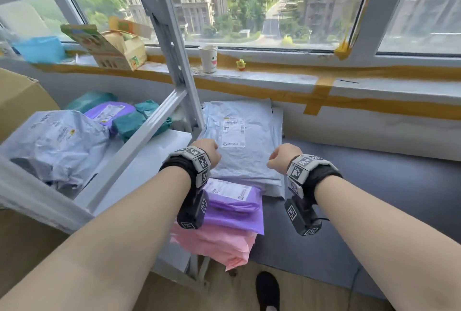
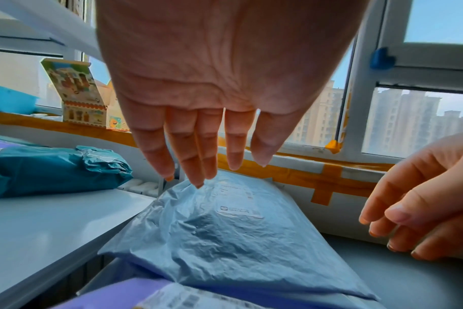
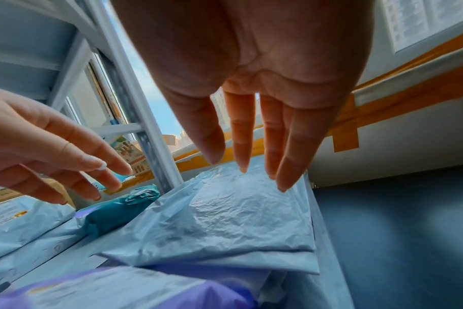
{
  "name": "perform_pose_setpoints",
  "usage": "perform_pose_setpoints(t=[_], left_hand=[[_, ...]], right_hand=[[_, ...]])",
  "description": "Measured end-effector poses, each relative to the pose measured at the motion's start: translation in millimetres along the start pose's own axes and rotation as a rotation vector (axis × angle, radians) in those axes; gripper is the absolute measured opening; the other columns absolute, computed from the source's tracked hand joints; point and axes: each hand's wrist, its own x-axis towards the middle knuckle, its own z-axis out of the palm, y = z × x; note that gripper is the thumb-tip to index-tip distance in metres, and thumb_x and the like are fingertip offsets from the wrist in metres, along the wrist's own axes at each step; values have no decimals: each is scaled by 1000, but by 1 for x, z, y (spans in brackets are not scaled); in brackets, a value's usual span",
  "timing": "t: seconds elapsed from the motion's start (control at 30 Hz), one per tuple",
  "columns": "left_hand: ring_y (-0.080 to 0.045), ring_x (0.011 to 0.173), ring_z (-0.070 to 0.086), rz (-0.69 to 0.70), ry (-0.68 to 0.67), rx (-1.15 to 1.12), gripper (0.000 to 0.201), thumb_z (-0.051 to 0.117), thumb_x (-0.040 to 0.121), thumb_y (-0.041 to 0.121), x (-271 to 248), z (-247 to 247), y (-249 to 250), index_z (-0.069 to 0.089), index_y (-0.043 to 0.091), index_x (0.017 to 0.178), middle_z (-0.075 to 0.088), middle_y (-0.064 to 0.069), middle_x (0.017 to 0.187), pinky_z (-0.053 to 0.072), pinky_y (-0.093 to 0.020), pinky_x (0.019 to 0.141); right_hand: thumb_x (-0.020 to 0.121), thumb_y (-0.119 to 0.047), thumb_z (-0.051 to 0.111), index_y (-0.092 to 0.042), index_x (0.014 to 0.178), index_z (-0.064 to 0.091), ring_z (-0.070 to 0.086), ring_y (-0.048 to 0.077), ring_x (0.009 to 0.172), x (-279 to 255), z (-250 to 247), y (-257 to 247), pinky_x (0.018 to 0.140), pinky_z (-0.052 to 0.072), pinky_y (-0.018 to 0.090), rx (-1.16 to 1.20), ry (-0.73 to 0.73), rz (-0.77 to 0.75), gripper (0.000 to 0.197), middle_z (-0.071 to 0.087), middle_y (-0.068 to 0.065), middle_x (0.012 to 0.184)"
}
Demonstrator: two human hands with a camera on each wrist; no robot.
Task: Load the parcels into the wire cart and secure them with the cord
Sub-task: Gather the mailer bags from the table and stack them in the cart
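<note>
A flat grey-blue parcel point(image 1: 244, 161) with a white label lies on top of a stack, over a purple parcel point(image 1: 234, 208) and a pink parcel point(image 1: 219, 245). My left hand point(image 1: 208, 151) hovers over its left side and my right hand point(image 1: 280, 158) over its right side. In the left wrist view the left hand point(image 2: 212, 167) has straight fingers pointing down at the grey-blue parcel point(image 2: 225, 240), holding nothing. The right hand point(image 3: 246, 169) hangs the same way above the grey-blue parcel point(image 3: 238, 219). I see no wire cart and no cord.
A white metal rack point(image 1: 174, 61) stands at the left, its shelf holding a crumpled grey parcel point(image 1: 57, 141), a teal one point(image 1: 134, 123) and a purple one point(image 1: 107, 113). A paper cup point(image 1: 208, 58) stands on the taped windowsill. A dark grey surface point(image 1: 374, 185) lies to the right.
</note>
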Motion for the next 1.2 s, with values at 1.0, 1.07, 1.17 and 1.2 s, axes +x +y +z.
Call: perform_pose_setpoints(t=[1.0, 1.07, 1.17, 1.2], left_hand=[[-31, 111, 58, -127, 6, -53, 33, 41, 95, 16, 124, 1, 5, 62, 2, 116, 62, -16, 120, 45, -32, 89], [-32, 111, 58, -75, 53, -65, 31, 43, 94, 13, 115, -6, 8, 62, 1, 115, 62, -18, 119, 45, -34, 89], [-32, 111, 58, 20, 97, -81, 31, 45, 93, 14, 99, -14, 12, 63, 3, 115, 62, -17, 119, 46, -34, 90], [-32, 111, 58, 51, 109, -84, 30, 45, 93, 15, 93, -16, 14, 63, 3, 115, 62, -17, 119, 46, -35, 91]], right_hand=[[88, -10, 57, -12, 74, 46, 49, 24, 83, 129, -7, 1, 70, 38, 27, 222, 39, 222, 18, 50, 4, 81], [88, -9, 56, -14, 67, 40, 48, 24, 82, 113, -13, 3, 69, 36, 27, 256, 96, 252, 26, 44, 2, 71], [90, -11, 55, -9, 88, 56, 54, 28, 88, 84, -22, 4, 70, 37, 27, 277, 170, 274, 3, 57, 9, 90], [91, -11, 54, -7, 98, 59, 57, 31, 95, 77, -24, 6, 71, 38, 27, 273, 193, 292, 9, 61, 12, 99]])
